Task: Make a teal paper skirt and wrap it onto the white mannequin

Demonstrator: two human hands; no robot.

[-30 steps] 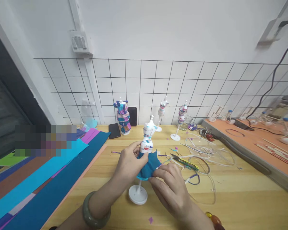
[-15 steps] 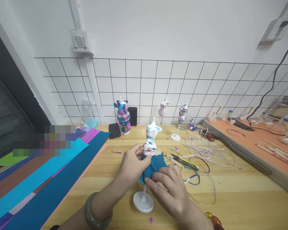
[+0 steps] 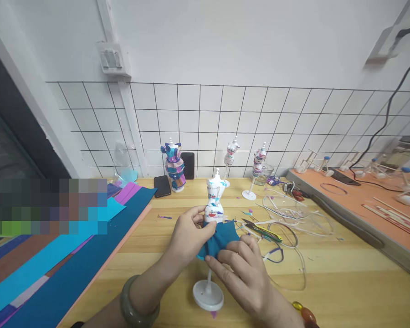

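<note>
A small white dress-form mannequin (image 3: 215, 200) with coloured smears stands in front of me on a round white base (image 3: 208, 294), tilted a little. Below its waist hangs a thin piece of teal cloth (image 3: 223, 234), gathered into folds like a skirt. My left hand (image 3: 193, 232) is closed around the mannequin's hip, the thumb pressing the cloth's top edge against it. With bent fingers my right hand (image 3: 242, 269) pinches the lower part of the same cloth. The back of the mannequin and some fingertips are hidden.
Behind stand a mannequin dressed in coloured strips (image 3: 175, 166) and two white mannequins. Yellow-green scissors (image 3: 263, 230) lie among tangled clear cords (image 3: 300, 214) on the right. Coloured sheets (image 3: 99, 255) cover the left side. Two dark phones (image 3: 162, 186) are at the back.
The mannequin's base has swung slightly right and towards me, and its top has shifted a little left. The teal cloth shows deeper folds. Both hands keep their hold.
</note>
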